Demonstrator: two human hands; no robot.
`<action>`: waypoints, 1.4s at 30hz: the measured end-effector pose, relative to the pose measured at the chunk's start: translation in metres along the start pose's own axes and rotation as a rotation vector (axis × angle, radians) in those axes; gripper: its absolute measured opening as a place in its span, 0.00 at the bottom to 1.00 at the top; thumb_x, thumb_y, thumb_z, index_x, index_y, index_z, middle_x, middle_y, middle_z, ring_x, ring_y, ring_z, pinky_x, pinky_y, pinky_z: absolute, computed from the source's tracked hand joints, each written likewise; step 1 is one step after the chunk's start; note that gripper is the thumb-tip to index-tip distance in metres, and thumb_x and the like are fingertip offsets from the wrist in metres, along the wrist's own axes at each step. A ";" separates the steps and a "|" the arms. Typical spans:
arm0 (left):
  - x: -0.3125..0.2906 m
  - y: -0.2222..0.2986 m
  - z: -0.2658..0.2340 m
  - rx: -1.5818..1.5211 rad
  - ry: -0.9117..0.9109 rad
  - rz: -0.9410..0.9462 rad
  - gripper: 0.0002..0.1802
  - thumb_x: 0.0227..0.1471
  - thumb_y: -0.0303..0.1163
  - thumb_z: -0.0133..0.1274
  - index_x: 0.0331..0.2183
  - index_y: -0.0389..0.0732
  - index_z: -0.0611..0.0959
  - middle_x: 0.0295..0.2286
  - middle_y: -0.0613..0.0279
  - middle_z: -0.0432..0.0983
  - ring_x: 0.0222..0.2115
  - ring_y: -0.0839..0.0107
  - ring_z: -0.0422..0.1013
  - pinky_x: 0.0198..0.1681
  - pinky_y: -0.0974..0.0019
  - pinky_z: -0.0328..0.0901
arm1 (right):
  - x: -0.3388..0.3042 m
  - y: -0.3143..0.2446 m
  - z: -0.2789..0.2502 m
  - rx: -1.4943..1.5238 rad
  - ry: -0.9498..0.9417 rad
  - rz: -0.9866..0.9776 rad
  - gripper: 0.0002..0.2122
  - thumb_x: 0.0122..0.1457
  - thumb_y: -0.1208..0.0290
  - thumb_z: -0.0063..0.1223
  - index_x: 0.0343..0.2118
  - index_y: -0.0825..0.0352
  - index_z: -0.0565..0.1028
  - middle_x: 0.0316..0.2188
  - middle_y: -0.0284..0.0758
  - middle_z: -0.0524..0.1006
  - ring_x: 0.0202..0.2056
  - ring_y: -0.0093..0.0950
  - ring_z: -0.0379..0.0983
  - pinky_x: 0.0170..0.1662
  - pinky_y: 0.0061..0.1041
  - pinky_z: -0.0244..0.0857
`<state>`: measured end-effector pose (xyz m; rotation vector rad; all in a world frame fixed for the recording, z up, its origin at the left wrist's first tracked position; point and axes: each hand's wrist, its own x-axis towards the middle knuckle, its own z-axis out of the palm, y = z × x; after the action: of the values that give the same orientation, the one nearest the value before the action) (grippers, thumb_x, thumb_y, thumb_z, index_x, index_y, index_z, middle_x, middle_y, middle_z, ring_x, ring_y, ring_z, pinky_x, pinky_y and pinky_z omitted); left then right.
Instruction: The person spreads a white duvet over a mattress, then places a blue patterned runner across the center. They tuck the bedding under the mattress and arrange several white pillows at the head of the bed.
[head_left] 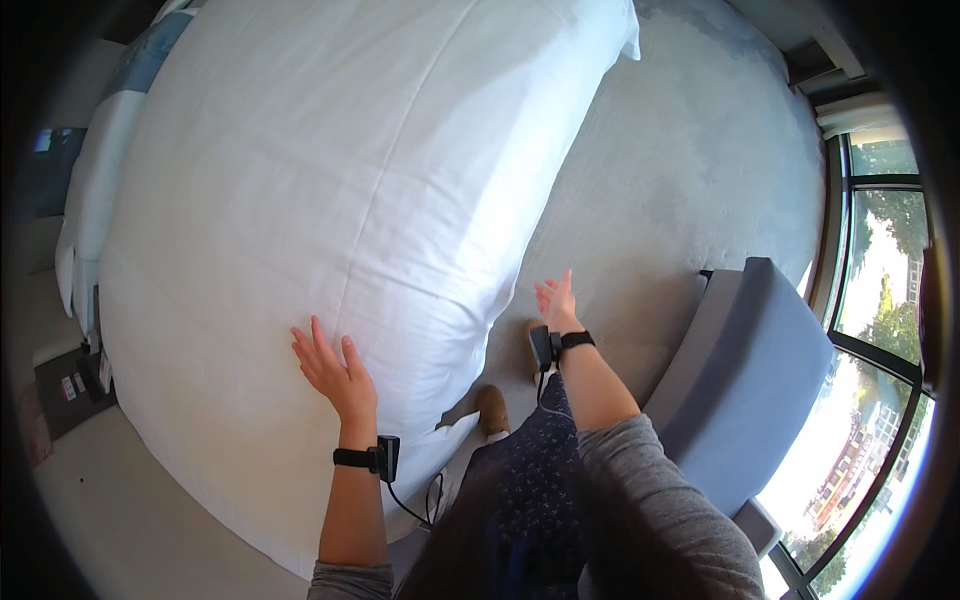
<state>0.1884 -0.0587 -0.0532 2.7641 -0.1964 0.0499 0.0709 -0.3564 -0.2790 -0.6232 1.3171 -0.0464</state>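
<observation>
White duvet [330,200] fills most of my view, spread over the bed and hanging down its near corner toward the floor, smooth apart from a few long crease lines running along its length. My left hand [335,372] lies flat on the duvet close to that near edge, palm down, fingers straight and slightly fanned apart, gripping nothing. My right hand [557,300] is off the bed, held in the air just beside the duvet's right edge, over the carpet; its fingers are open and loosely spread, holding nothing. Each wrist carries a black band with a small black box [388,458] on it, and a thin cable hangs from the left one. Below the right hand I can see two brown shoes [492,410] on the pale grey carpet [680,170], which runs along the right of the bed. A grey upholstered chair [745,370] stands to my right, near a tall window [880,330] with dark frames that shows trees and buildings outside. At the far left, pillows [95,170] lie at the head of the bed.
</observation>
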 end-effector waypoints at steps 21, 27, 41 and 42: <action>0.129 0.199 0.082 0.113 -0.126 0.158 0.31 0.58 0.45 0.30 0.57 0.37 0.57 0.58 0.47 0.47 0.60 0.49 0.41 0.59 0.46 0.34 | 0.178 -0.216 -0.018 -0.506 0.421 -0.417 0.25 0.58 0.54 0.42 0.20 0.77 0.75 0.19 0.46 0.75 0.23 0.37 0.70 0.31 0.36 0.62; 0.163 0.194 0.083 0.200 0.058 -0.168 0.28 0.60 0.44 0.30 0.57 0.40 0.57 0.58 0.46 0.45 0.60 0.51 0.40 0.59 0.48 0.35 | 0.182 -0.215 0.020 -0.802 0.451 -0.461 0.27 0.59 0.52 0.36 0.25 0.76 0.75 0.24 0.53 0.75 0.29 0.48 0.72 0.36 0.39 0.63; -0.014 0.181 0.112 0.195 -0.263 0.206 0.31 0.42 0.46 0.51 0.52 0.61 0.69 0.55 0.54 0.53 0.57 0.51 0.44 0.54 0.40 0.39 | 0.177 -0.407 -0.075 -0.681 0.445 -0.873 0.24 0.59 0.59 0.42 0.51 0.76 0.61 0.38 0.45 0.71 0.39 0.35 0.68 0.42 0.31 0.64; -0.019 0.178 0.113 0.244 -0.290 0.229 0.31 0.41 0.43 0.51 0.52 0.63 0.69 0.56 0.59 0.52 0.58 0.54 0.42 0.55 0.43 0.39 | 0.144 -0.407 -0.016 -0.821 0.596 -0.902 0.23 0.61 0.62 0.40 0.51 0.79 0.59 0.52 0.51 0.62 0.51 0.42 0.60 0.55 0.36 0.53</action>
<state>0.1450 -0.2618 -0.0962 2.9659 -0.6201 -0.2880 0.2223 -0.7577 -0.2250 -1.9932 1.4973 -0.4722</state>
